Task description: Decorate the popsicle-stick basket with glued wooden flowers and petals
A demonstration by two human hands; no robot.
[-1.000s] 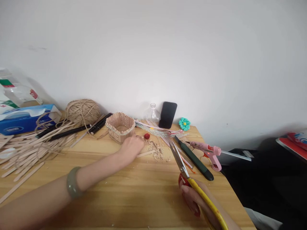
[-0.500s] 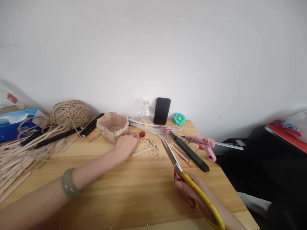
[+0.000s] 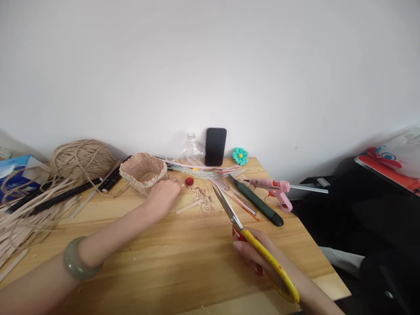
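Note:
My right hand [image 3: 252,250] grips large scissors [image 3: 262,251] with a yellow and a red handle. Their long blades point up and away, nearly closed, over the table. My left hand [image 3: 164,195] reaches out beside a small basket [image 3: 144,168] made of wooden strips with a silvery band. Its fingers are curled down at the basket's near right side, and whatever lies in them is hidden. Just right of those fingers sit a small red rosette [image 3: 189,180] and a heap of wood shavings [image 3: 202,198]. A short wooden stick [image 3: 189,206] lies in front of the heap.
A green-handled cutter [image 3: 257,201] and a pink glue gun [image 3: 274,190] lie to the right. At the wall stand a phone [image 3: 215,146], a clear bottle top [image 3: 193,151] and a teal flower [image 3: 240,155]. Twine [image 3: 82,159], wooden strips [image 3: 22,227] and a tissue box [image 3: 22,173] are left.
The view has shifted slightly, so most things appear further left and higher. My left hand stays by the basket, its fingers curled. The scissors remain in my right hand.

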